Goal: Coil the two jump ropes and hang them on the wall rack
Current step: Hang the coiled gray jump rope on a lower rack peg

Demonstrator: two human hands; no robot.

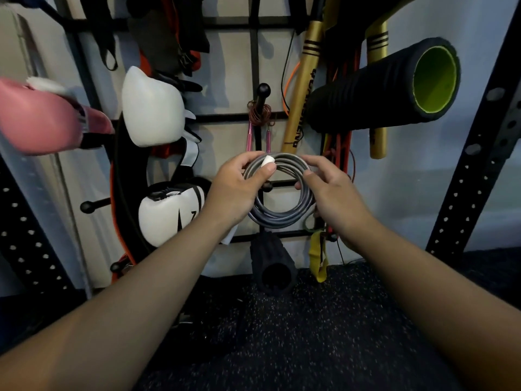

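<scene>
Head view showed both hands raised in front of the wall rack (258, 52), sharing one grey rope (277, 193) wound into a neat ring of several turns. The left hand (234, 190) gripped the ring's upper left, thumb pinning a white handle (267, 160) against the strands, probably so the turns would not spring loose. The right hand (329, 193) curled round the ring's right side, thumb in front and fingers behind, keeping the loop flat and open. Held that way, the hole in the middle faced the wall, ready to slide over a peg.

A second rope (258, 114), reddish with pink handles (249, 136) dangling, hung already bunched on the black peg (263, 90) just above the hands, so that half looked finished. A lower peg (267, 187) showed through the grey ring's centre and seemed the likeliest target.

Room was tight: a white glove (152, 108) crowded the left, gold sticks (303, 86) and a black roller (380, 86) the right, and a smaller roller (272, 263) sat below. Only the narrow middle strip of the rack stood free, so a straight push forward looked safest.
</scene>
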